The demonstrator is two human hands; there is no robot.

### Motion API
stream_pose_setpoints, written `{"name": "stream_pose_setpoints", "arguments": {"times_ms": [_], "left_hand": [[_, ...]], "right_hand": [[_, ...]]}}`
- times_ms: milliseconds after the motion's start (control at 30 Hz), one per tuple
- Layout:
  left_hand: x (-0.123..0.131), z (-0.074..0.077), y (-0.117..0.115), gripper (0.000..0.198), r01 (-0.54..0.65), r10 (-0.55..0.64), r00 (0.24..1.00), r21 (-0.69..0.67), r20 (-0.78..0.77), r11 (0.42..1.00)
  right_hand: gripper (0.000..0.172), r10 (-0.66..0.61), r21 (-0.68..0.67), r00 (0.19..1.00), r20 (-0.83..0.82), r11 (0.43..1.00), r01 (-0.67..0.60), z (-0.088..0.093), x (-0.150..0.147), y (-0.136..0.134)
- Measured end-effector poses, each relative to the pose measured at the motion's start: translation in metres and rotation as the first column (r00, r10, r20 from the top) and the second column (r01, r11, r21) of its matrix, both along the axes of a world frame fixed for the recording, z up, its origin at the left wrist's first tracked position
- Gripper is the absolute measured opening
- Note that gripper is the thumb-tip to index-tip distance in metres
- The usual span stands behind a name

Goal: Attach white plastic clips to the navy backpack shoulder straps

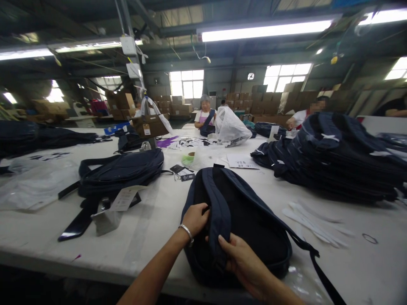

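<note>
A dark navy backpack (254, 220) lies on the white table with its straps facing up, near the table's front edge. My left hand (196, 218), with a silver bracelet at the wrist, has its fingers curled at the left edge of the left shoulder strap (220, 212). Lower down, my right hand (237, 253) pinches the same strap between thumb and fingers. The fingertips of both hands are partly hidden by the strap. The other strap runs along the backpack's right side, its webbing trailing over the table edge.
Another navy bag (122, 171) lies left, beside a tag card (127, 198). Black tags (182, 173) and a tape roll (191, 154) sit beyond the backpack. Backpacks are stacked (343, 156) at right, near white strips (313, 222). People work across the table around a clear plastic bag (232, 127).
</note>
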State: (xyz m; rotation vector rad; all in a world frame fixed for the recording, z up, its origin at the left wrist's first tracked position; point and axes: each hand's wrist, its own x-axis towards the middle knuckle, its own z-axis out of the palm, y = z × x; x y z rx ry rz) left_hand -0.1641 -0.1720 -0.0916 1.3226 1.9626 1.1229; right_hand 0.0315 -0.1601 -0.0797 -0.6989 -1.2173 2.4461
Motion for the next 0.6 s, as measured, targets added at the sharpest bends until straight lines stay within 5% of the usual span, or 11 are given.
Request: {"name": "stream_pose_setpoints", "arguments": {"times_ms": [200, 433, 600], "left_hand": [[-0.032, 0.013, -0.001, 0.032, 0.222, -0.195, 0.962, -0.127, 0.191, 0.967], [-0.008, -0.002, 0.001, 0.019, 0.066, -0.065, 0.997, -0.043, 0.029, 0.997], [0.002, -0.006, -0.006, 0.020, 0.066, -0.066, 0.998, 0.019, -0.025, 0.998]], "right_hand": [[0.036, 0.101, 0.002, 0.991, 0.093, 0.995, -0.102, 0.001, -0.002, 0.010], [0.040, 0.039, 0.035, 0.998, 0.038, 0.999, -0.041, 0.003, -0.019, -0.012], [0.047, 0.044, -0.089, 0.999, -0.029, 0.995, -0.046, -0.007, -0.024, -0.028]]}}
